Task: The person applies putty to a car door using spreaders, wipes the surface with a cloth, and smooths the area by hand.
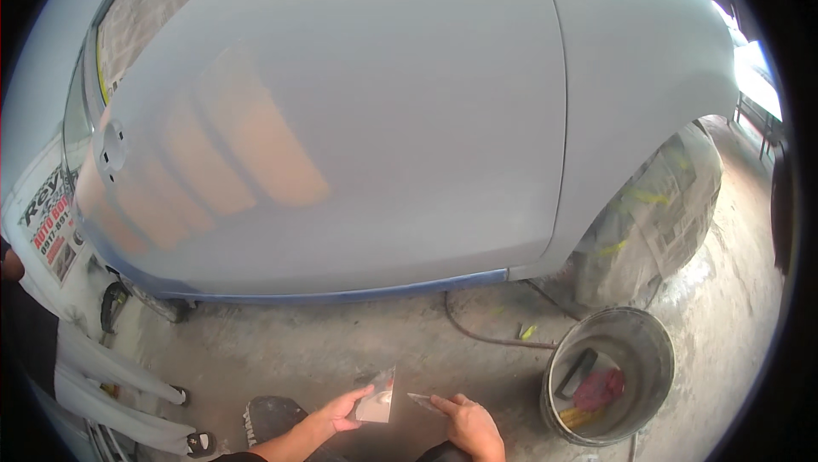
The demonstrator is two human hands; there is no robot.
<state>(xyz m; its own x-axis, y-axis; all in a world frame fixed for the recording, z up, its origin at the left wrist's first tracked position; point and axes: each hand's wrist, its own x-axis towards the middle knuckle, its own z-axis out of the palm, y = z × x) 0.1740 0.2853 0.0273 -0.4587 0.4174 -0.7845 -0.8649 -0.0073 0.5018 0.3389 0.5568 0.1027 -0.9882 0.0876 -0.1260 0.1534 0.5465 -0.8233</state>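
Along the far left edge, a person (98,360) in a dark top and pale trousers stands near a printed sign (60,236). Just right of that, newspaper (149,15) edged with yellow-green tape covers a car window, and below it a handle recess (113,147) shows in the grey car door (443,121). Rightward from the recess, several peach patches (264,147) run as slanting bands over the matt grey, while a blue sill (358,295) lines the door's lower edge. On the concrete floor (281,343) underneath sits a dark shoe (274,419), close to the left forearm. Next comes the left hand (339,413), its fingers closed on the edge of a thin, shiny, flat plate (376,407), which is held up below the door, well apart from it. A small gap separates the plate from a flat, narrow-tipped tool (422,400), pinched in the closed fingers of the right hand (471,430) and pointing left toward the plate. Behind that hand, a dark hose (490,339) curves across the floor to a grey bucket (652,360), which contains a dark block (579,373), a red cloth (600,389) and something yellow (582,416). Farthest right, a paper-covered wheel (648,223) stands beneath the grey fender (635,62).
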